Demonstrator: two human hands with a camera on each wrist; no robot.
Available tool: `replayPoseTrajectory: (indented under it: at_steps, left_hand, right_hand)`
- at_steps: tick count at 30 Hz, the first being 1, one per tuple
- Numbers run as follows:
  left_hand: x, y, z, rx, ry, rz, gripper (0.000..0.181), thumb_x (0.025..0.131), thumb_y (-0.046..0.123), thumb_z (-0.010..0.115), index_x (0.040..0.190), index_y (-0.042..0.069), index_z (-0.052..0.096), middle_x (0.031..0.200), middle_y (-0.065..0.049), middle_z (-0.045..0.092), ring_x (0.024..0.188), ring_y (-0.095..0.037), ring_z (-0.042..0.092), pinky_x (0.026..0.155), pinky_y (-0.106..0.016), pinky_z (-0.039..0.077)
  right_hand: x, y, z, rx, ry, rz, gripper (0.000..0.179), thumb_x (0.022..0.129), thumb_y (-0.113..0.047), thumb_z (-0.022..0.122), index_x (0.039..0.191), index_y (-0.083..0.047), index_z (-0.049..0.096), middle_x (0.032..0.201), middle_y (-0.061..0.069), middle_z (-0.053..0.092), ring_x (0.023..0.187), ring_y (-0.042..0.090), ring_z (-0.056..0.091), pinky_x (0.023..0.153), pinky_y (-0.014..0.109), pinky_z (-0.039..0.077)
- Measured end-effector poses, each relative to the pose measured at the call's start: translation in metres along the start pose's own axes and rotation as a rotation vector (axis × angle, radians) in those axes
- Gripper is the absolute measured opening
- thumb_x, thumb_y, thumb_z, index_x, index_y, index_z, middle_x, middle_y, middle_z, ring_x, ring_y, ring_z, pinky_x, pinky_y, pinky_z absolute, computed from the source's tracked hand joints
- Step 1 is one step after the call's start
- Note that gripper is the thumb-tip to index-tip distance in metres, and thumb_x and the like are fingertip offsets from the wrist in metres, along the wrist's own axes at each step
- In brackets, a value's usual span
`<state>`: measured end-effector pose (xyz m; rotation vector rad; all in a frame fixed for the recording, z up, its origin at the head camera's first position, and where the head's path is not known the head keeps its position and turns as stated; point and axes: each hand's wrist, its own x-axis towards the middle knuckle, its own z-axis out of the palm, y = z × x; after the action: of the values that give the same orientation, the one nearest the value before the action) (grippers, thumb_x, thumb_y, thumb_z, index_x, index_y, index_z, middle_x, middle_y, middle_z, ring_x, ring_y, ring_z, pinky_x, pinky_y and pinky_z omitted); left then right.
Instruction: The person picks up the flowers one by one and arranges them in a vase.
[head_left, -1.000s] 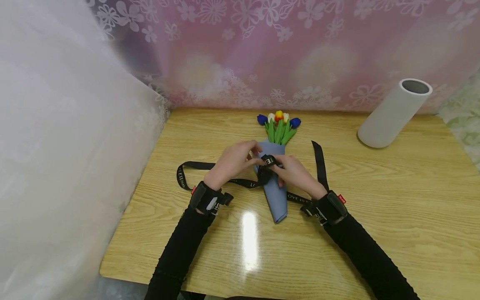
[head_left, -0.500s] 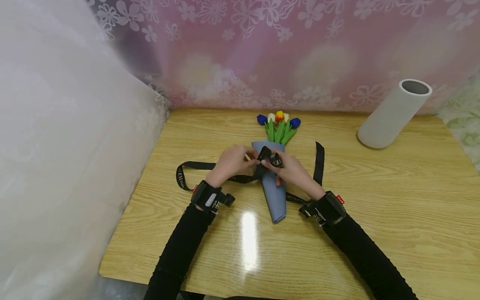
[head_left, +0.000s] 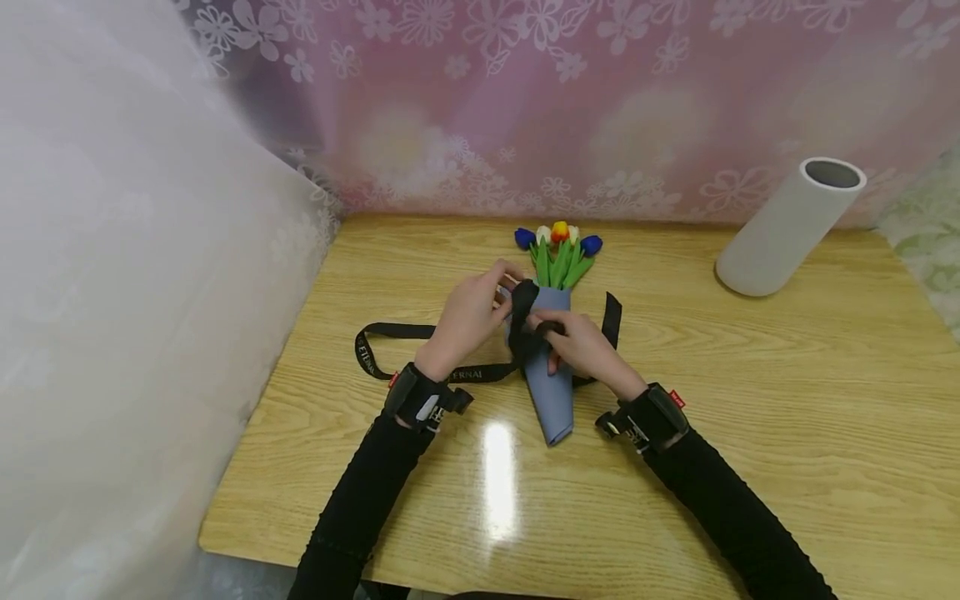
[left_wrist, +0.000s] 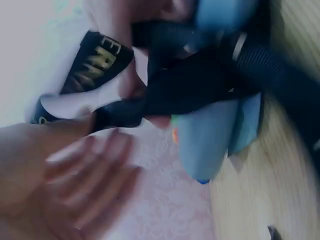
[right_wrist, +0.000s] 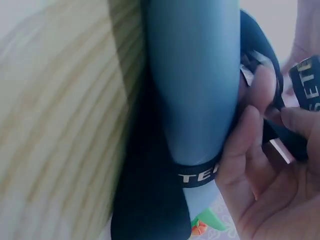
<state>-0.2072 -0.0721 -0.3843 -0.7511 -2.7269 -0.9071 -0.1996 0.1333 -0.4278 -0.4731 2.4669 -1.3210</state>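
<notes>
A bouquet of tulips (head_left: 559,233) in blue-grey wrapping paper (head_left: 552,400) lies on the table with its blooms pointing away. Around its middle runs a black ribbon (head_left: 522,312) with pale lettering, gathered into loops on top. My right hand (head_left: 588,346) pinches part of the ribbon between thumb and fingers over the wrapping; the right wrist view shows a ribbon band (right_wrist: 197,176) crossing the paper. On the other side my left hand (head_left: 465,321) has its fingers spread beside an upright loop. In the left wrist view those fingers (left_wrist: 100,185) are blurred, the thumb right at the ribbon.
A white cylindrical vase (head_left: 787,229) leans at the back right of the wooden table (head_left: 750,375). One ribbon length curves out on the left; the other end (head_left: 612,317) shows beyond my right hand. A pink floral curtain (head_left: 525,100) hangs behind.
My left fingers have moved up and away from my right hand, and a ribbon loop now stands between them. The ribbon end on the right has shifted leftward. The bouquet stays in place.
</notes>
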Motion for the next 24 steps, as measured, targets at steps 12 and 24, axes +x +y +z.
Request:
replayPoseTrajectory:
  at_steps: [12, 24]
  left_hand:
    - [-0.009, -0.013, -0.001, 0.306, -0.505, -0.302, 0.043, 0.094, 0.043, 0.071, 0.074, 0.005, 0.074, 0.058, -0.003, 0.057, 0.052, -0.016, 0.051, 0.049, -0.027, 0.036]
    - [-0.003, -0.008, -0.012, 0.031, 0.188, -0.07, 0.024, 0.1, 0.032, 0.065, 0.105, 0.014, 0.079, 0.078, -0.004, 0.075, 0.064, -0.013, 0.067, 0.049, -0.024, 0.044]
  right_hand:
    - [0.002, 0.0, 0.0, 0.051, -0.019, 0.001, 0.044, 0.109, -0.047, 0.041, 0.139, -0.021, 0.06, 0.096, 0.003, 0.077, 0.057, 0.025, 0.067, 0.053, 0.031, 0.051]
    - [0.004, 0.001, 0.005, 0.028, -0.03, -0.017, 0.048, 0.105, -0.045, 0.053, 0.138, -0.012, 0.062, 0.091, 0.008, 0.075, 0.056, 0.023, 0.064, 0.054, 0.034, 0.052]
